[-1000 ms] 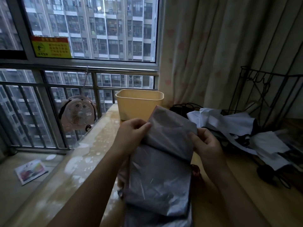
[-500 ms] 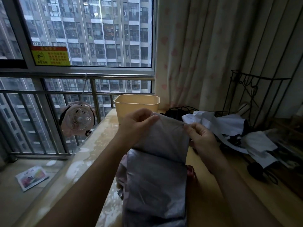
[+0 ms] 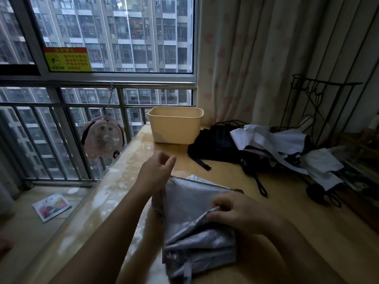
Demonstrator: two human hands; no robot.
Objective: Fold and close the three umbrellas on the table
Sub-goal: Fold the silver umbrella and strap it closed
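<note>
A grey-lilac umbrella (image 3: 190, 228) lies loosely folded on the wooden table (image 3: 287, 212) close in front of me. My right hand (image 3: 240, 212) pinches a fold of its canopy near the middle. My left hand (image 3: 158, 173) hovers at the umbrella's far left corner with fingers loosely curled and nothing in them. A black umbrella (image 3: 215, 146) lies farther back. To its right sprawls a white-and-black umbrella (image 3: 287, 148), its canopy loose and crumpled.
A cream plastic bin (image 3: 175, 125) stands at the table's far left corner by the window railing (image 3: 98, 85). A small pink fan (image 3: 104, 138) hangs on the railing. A black wire rack (image 3: 320, 107) stands at the back right before the curtain (image 3: 266, 48).
The umbrella was held up between both hands; now it lies lower on the table. My left hand has let go of the fabric and my right hand has moved down onto a fold.
</note>
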